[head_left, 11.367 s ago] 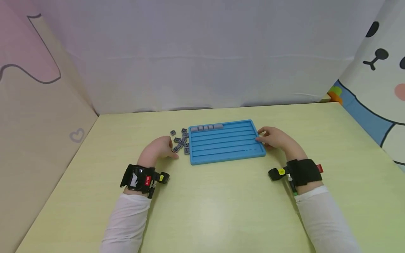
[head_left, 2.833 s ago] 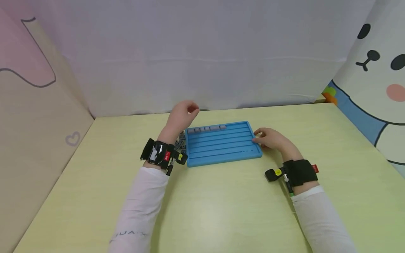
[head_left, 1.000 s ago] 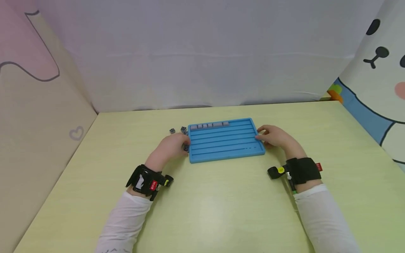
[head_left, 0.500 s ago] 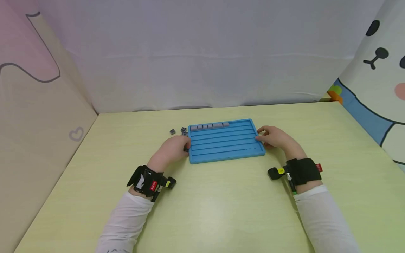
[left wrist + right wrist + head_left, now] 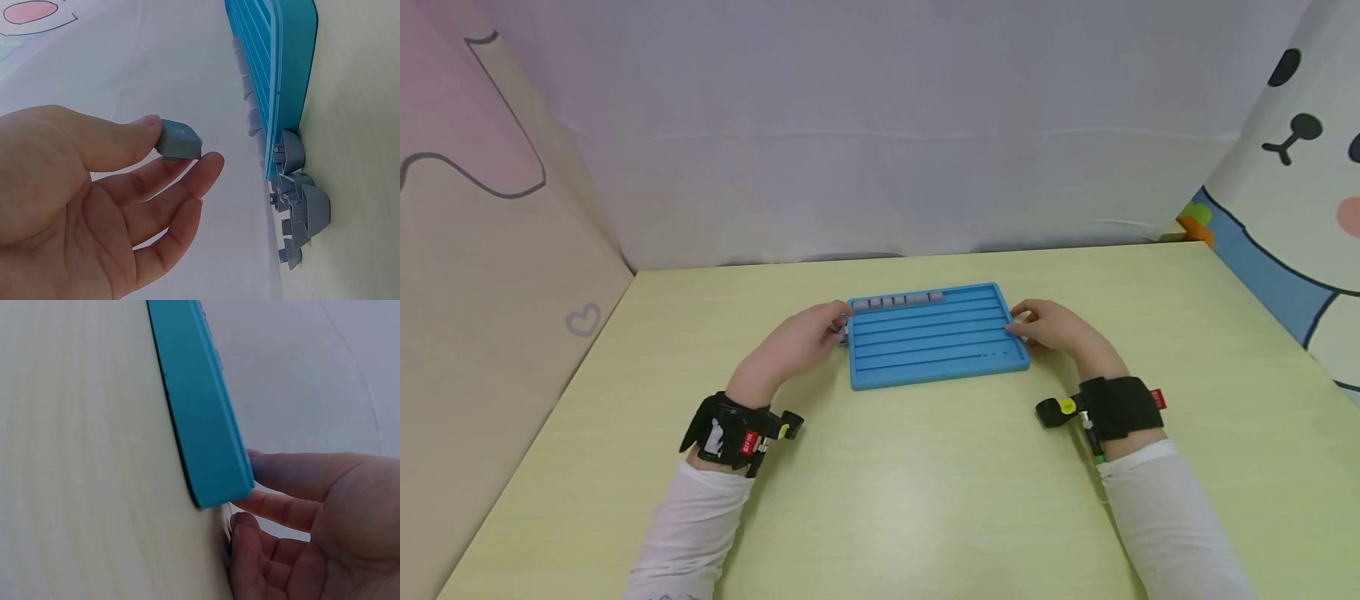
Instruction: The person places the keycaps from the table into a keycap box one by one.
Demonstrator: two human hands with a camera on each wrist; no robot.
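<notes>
Currently the left hand [image 5: 795, 343] pinches one small grey plastic keycap [image 5: 179, 139] between thumb and index fingertip, just off the left edge of the blue ribbed plastic tray [image 5: 936, 354]. In the head view this keycap is almost wholly covered by the fingers. The right hand [image 5: 1054, 327] rests against the tray's right edge, thumb and fingers lightly curled around the rim; the right wrist view cuts off the palm and shows only the tray's side wall. A row of grey keycaps [image 5: 897, 300] sits in the far groove, at its left end. Loose grey keycaps [image 5: 299, 200] lie on the pale yellow-green table [image 5: 880, 500] against the tray's left side; the left hand hides most of them from the head camera. Markings on the keycaps cannot be read.
</notes>
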